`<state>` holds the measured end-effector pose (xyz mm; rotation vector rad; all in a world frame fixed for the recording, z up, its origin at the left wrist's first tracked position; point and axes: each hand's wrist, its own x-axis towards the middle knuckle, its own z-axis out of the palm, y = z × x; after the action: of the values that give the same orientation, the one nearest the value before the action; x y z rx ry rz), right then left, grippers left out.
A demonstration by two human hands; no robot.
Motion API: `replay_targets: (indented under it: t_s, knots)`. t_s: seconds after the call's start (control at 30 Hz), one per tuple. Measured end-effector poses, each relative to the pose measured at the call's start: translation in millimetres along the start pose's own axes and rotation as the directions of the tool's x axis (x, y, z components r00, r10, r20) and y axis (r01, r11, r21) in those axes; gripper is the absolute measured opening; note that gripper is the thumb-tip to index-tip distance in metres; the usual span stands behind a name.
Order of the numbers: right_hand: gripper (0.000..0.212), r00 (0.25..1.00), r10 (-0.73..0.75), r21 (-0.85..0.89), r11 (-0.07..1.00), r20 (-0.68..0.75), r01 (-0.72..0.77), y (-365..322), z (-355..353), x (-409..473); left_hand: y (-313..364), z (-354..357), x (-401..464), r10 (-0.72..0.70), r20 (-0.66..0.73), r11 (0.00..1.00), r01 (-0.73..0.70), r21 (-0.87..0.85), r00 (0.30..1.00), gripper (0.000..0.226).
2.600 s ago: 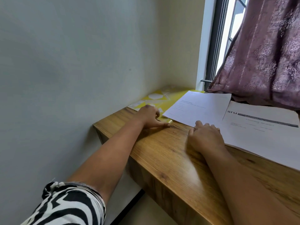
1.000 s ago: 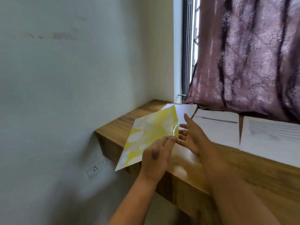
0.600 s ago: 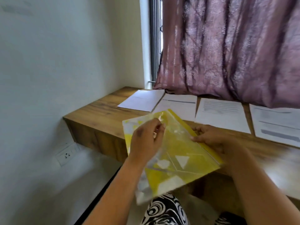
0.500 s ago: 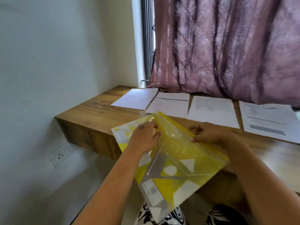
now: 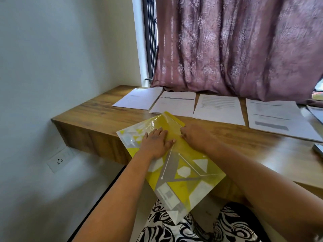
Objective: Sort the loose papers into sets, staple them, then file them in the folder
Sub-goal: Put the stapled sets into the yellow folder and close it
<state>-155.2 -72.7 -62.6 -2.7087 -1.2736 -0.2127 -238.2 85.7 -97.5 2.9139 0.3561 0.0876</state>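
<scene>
The translucent yellow plastic folder printed with white and grey geometric shapes point(image 5: 181, 165) is being pressed flat under the left hand point(image 5: 155, 143), whose fingers are being held straight and together across its upper half, palm down. The right hand point(image 5: 195, 137) is being laid on the folder just beside the left, its fingers curled at the folder's far right edge; whether that edge is being pinched or only touched cannot be told, since the fingertips are hidden under the knuckles. The folder is being supported partly by the front edge of the wooden desk point(image 5: 90, 117), with its far corner lying on the desk top and its near corner hanging out over a black-and-white patterned garment point(image 5: 201, 226) on the person's lap. The folder's yellow flap is being shown lifted and glossy at the far end, just beyond both hands.

Beyond the hands, four sets of white printed papers are being kept in a row along the back of the desk: a first set point(image 5: 138, 98) nearest the wall, a second point(image 5: 174, 103) touching the folder's far corner, a third point(image 5: 218, 109), and a fourth point(image 5: 277, 117) at the right. A mauve patterned curtain point(image 5: 236, 46) is being draped over the papers' far edges. A white wall socket point(image 5: 60, 159) is being shown below the desk, on the left wall.
</scene>
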Motion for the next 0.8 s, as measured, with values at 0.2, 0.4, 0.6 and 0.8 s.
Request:
replay_targets:
  t_s: [0.2, 0.4, 0.6, 0.8]
  knots:
    - [0.022, 0.991, 0.126, 0.211, 0.971, -0.053, -0.112, 8.9, -2.2, 10.0, -0.5, 2.2, -1.1, -0.009, 0.001, 1.000, 0.009, -0.021, 1.000, 0.068]
    - [0.021, 0.940, 0.339, 0.325, 0.895, -0.047, -0.306, 31.9, -2.9, 27.8, -2.7, -1.8, -2.0, 0.006, 0.046, 1.000, -0.007, 0.024, 0.999, 0.071]
    - [0.012, 0.853, 0.499, 0.448, 0.805, -0.156, -0.389, 78.6, -22.5, 18.5, -16.2, -13.1, 5.9, 0.038, 0.078, 0.994, -0.045, 0.098, 0.996, 0.072]
    - [0.035, 0.919, 0.320, 0.126, 0.946, -0.229, -0.298, 78.8, -3.1, -18.5, -23.4, -39.6, 27.7, 0.048, 0.051, 0.947, -0.062, 0.315, 0.998, 0.051]
